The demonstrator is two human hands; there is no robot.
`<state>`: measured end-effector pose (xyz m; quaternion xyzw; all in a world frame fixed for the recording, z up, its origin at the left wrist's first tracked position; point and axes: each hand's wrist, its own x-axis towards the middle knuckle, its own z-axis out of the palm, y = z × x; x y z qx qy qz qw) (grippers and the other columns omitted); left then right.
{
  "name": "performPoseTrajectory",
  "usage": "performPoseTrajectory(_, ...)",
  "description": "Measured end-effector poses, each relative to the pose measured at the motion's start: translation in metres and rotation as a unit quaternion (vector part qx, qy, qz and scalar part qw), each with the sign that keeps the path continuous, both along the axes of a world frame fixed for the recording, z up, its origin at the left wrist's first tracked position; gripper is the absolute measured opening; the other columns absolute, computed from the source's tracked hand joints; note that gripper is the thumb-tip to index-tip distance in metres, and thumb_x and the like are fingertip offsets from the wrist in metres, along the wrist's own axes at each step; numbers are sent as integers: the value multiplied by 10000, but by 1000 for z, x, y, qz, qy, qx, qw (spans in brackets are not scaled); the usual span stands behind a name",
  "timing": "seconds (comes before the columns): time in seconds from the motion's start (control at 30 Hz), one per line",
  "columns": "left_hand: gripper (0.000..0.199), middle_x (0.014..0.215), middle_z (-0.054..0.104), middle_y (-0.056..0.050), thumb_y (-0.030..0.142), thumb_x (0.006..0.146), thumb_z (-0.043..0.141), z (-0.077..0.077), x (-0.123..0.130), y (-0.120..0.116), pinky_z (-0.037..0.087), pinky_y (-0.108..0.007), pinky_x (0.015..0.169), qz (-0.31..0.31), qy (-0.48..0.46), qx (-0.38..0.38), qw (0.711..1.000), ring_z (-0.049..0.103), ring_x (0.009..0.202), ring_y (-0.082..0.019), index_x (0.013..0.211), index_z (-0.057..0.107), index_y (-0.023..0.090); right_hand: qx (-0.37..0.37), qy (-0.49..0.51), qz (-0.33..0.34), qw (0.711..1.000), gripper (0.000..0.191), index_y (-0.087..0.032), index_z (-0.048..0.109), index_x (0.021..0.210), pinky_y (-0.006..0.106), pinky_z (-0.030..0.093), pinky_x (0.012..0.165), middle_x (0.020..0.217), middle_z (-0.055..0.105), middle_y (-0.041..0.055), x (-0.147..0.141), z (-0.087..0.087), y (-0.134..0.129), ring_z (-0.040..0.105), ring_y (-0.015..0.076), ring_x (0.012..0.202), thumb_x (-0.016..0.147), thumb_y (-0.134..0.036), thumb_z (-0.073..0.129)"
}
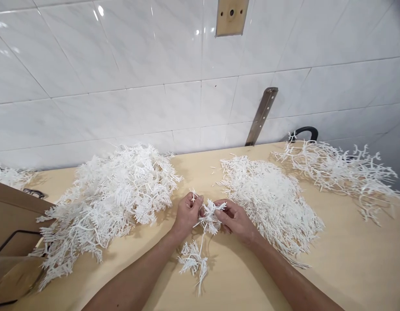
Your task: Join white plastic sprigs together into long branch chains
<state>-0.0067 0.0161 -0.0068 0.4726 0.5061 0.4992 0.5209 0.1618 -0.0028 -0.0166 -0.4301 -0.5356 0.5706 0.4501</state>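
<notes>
Between my two hands hangs a white plastic branched sprig (210,217) with feathery tips. Its lower cluster (193,259) trails toward the near side of the table, joined by a thin stem. My left hand (187,212) is closed, thumb against fingers, pinching the sprig at its left side. From the other side, my right hand (236,219) grips the feathery tips between thumb and fingers. A large heap of similar white sprigs (122,190) lies to the left of my hands. On the right, close to my right hand, is a flatter pile of small white pieces (271,198).
Bare branching white stems (342,168) lie at the far right, with a black curved handle (305,131) behind them. A metal strip (262,115) leans on the tiled wall (180,103). A cardboard box (18,211) stands at the left edge of the wooden table (200,164).
</notes>
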Motion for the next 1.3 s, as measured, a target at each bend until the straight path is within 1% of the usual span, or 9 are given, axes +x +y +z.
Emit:
performPoseTrajectory(0.13, 424, 490, 563, 29, 571, 757, 703, 0, -3, 0, 326, -203, 427, -6, -12, -26, 1000, 450, 407, -82, 701, 540, 184, 14, -40, -31, 999, 367, -182, 673, 860, 230, 313, 398, 484, 497, -51, 1, -10, 4, 396, 96, 384, 798, -543, 697)
performPoseTrajectory(0.27, 368, 449, 498, 65, 512, 752, 728, 2, -9, 4, 222, -196, 390, -18, -79, -74, 994, 366, 357, -68, 795, 543, 197, 22, -19, -82, 996, 355, -192, 634, 816, 235, 328, 400, 459, 468, -61, 0, -14, 5, 395, 100, 380, 827, -544, 672)
performPoseTrajectory(0.4, 368, 420, 387, 89, 480, 726, 773, 6, -15, 8, 208, -200, 409, -88, -104, -72, 988, 300, 378, -50, 757, 564, 179, 19, -19, -113, 993, 389, -206, 536, 704, 234, 329, 404, 433, 431, -67, -3, -13, 5, 399, 101, 385, 847, -549, 652)
performPoseTrajectory(0.5, 401, 420, 360, 87, 509, 722, 775, 9, -17, 9, 210, -208, 425, -127, -89, -73, 985, 282, 397, -48, 699, 563, 169, -5, 9, -128, 992, 423, -220, 465, 688, 222, 286, 369, 454, 386, -82, -4, -14, 5, 352, 87, 381, 835, -566, 659)
performPoseTrajectory(0.6, 410, 410, 389, 73, 555, 759, 720, 11, -15, 7, 227, -216, 435, -119, -52, -66, 989, 304, 400, -62, 705, 582, 173, -35, 44, -127, 990, 416, -223, 467, 726, 210, 261, 339, 484, 374, -92, -4, -15, 6, 312, 75, 375, 830, -577, 659)
performPoseTrajectory(0.77, 409, 495, 506, 36, 541, 721, 755, 14, -15, 0, 300, -219, 473, -123, 46, -23, 991, 424, 456, -83, 686, 592, 167, -2, 13, -91, 996, 389, -208, 512, 726, 207, 313, 367, 459, 405, -80, -3, -13, 8, 381, 83, 378, 872, -551, 625)
performPoseTrajectory(0.97, 349, 569, 564, 14, 485, 721, 764, 16, -17, 0, 367, -227, 511, -162, 56, -12, 985, 487, 509, -102, 732, 636, 160, 2, -11, -83, 996, 367, -200, 553, 731, 207, 352, 367, 490, 469, -61, -3, -12, 10, 426, 89, 381, 861, -530, 647)
performPoseTrajectory(1.1, 312, 520, 538, 23, 444, 713, 756, 13, -13, 3, 348, -230, 482, -135, 74, -35, 987, 442, 467, -94, 676, 636, 159, -4, 6, -80, 997, 362, -203, 560, 762, 207, 334, 349, 480, 460, -71, -2, -13, 11, 403, 84, 352, 866, -542, 634)
performPoseTrajectory(1.3, 214, 533, 543, 29, 343, 729, 698, 4, -5, 4, 370, -227, 515, -6, 96, 6, 995, 467, 506, -103, 637, 608, 173, -1, 15, -87, 996, 352, -202, 577, 818, 199, 348, 357, 466, 441, -83, -1, -17, 12, 406, 80, 346, 864, -546, 638)
